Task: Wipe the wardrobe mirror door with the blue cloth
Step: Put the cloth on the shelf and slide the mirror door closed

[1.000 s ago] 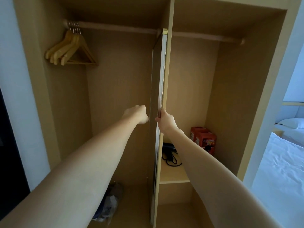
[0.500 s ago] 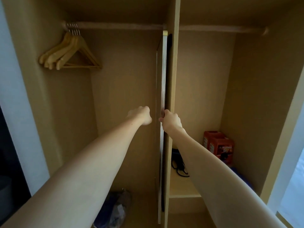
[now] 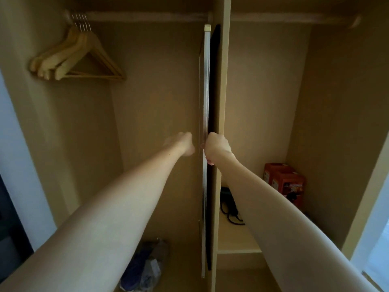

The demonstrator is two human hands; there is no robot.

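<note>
Two bare forearms reach forward from the bottom corners of the view into an open beige wooden wardrobe (image 3: 160, 106). Low between them, on the floor of the left compartment, lies a dim bundle of blue fabric and clear plastic (image 3: 145, 268); whether it is the blue cloth cannot be told, and neither hand visibly holds a cloth.

Farther in, the right hand (image 3: 216, 149) is curled round the front edge of the tall, narrow mirror door (image 3: 205, 114), its fingertips wrapping to the left side of the pale frame. The door is seen edge-on, standing just in front of the wardrobe's central wooden divider (image 3: 221, 102), so its glass face is hidden. The left hand (image 3: 185, 144) is just left of the door at the same height, clenched into a loose fist and slightly blurred; it seems to hold nothing, and whether it touches the door cannot be told.

Beyond the right forearm, on a low wooden shelf (image 3: 233, 239) in the right compartment, a black appliance with a coiled cord (image 3: 230, 205) lies near the divider. Behind it, against the right wall, stand two orange-red cardboard boxes (image 3: 284, 182), touching each other.

At the top and back, a pale hanging rail (image 3: 147, 16) crosses both compartments. Several light wooden clothes hangers (image 3: 80, 57) hang bunched at its left end, near the left wall.
</note>
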